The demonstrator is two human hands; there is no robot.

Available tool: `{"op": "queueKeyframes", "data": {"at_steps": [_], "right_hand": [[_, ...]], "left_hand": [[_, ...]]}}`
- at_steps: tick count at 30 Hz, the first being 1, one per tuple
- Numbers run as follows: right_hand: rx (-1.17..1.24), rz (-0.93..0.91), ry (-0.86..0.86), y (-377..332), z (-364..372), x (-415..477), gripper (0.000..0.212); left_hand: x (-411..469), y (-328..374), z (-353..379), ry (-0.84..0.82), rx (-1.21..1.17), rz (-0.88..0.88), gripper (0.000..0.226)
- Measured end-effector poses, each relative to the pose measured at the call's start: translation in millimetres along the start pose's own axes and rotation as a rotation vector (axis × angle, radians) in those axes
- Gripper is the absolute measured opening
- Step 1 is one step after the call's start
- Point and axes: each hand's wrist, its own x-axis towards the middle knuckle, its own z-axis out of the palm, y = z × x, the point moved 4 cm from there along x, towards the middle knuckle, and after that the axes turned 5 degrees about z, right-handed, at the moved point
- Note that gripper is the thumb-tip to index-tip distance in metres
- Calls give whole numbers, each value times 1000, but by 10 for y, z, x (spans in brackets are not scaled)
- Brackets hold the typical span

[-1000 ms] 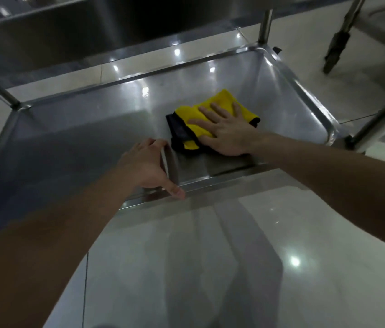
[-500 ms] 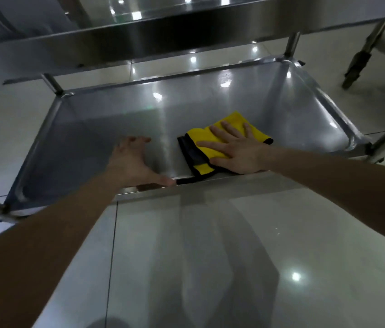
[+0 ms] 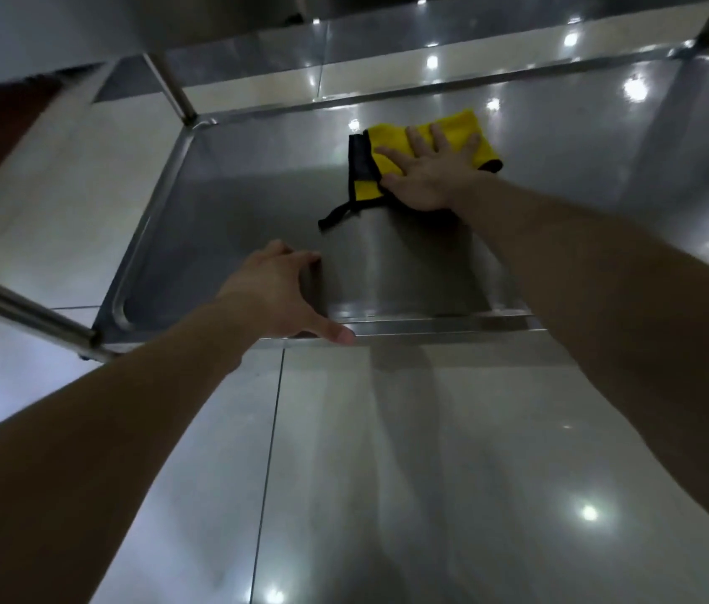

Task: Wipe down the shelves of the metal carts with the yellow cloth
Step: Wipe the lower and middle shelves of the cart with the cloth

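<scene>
Right hand lies flat on the folded yellow cloth, fingers straight and spread, pressing it onto the lower shelf of the steel cart, toward the back middle. The cloth's black edging trails toward the front. Left hand grips the shelf's front rim, fingers curled over it, thumb along the outer edge. Glossy tiled floor lies below.

We push the cloth away from us
Our right hand has slid the yellow cloth from the shelf's near rim toward the upper middle of the frame (a black trim strip now trails behind it).
</scene>
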Motion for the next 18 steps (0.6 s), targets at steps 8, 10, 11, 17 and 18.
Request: {"op": "queueKeyframes", "data": {"at_steps": [8,10,11,17,18], "right_hand": [[-47,-315,-3,-452,275,-1091,62],[-35,-369,21,-363,355,-1491,60],[-39,-388,38,-311,399,-1691,60],[-153,-439,42,-124,470,-2415,70],[-189,-427,28,-137,420,-2437,72]], "left_hand": [[33,10,7,15,20,18,122],[17,50,16,20,16,47,110],[4,76,10,17,16,59,105],[-281,217,-22,131,164,12,77],[-355,261,-17,147,210,30,76]]}}
